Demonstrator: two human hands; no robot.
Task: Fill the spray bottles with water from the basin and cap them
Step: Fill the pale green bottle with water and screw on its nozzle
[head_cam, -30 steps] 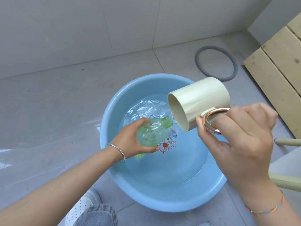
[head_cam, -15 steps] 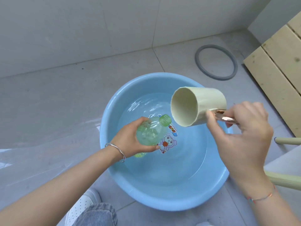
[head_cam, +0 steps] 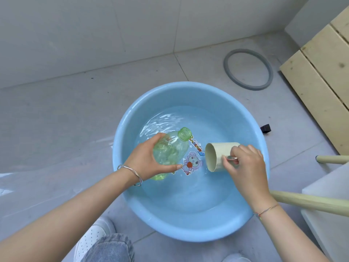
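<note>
A blue basin (head_cam: pixel 188 233) holding water sits on the tiled floor. My left hand (head_cam: pixel 149 159) grips a clear green bottle (head_cam: pixel 172 148) over the water, tilted, with its open threaded neck pointing up and right. My right hand (head_cam: pixel 243 163) holds a cream cup (head_cam: pixel 217 156) by its rose-gold handle. The cup lies on its side, low in the basin at the water, mouth facing left toward the bottle. No bottle cap or spray head is in view.
A grey rubber ring (head_cam: pixel 248 69) lies on the floor behind the basin. A wooden slatted board (head_cam: pixel 324 76) stands at the right, with pale wooden legs (head_cam: pixel 309 202) and a white surface (head_cam: pixel 332 195) nearby. A small black object (head_cam: pixel 265 128) sits by the basin's right rim.
My right hand has lowered the cup from above the bottle's neck down to the water. The bottle stays in my left hand, tipped a little more upright.
</note>
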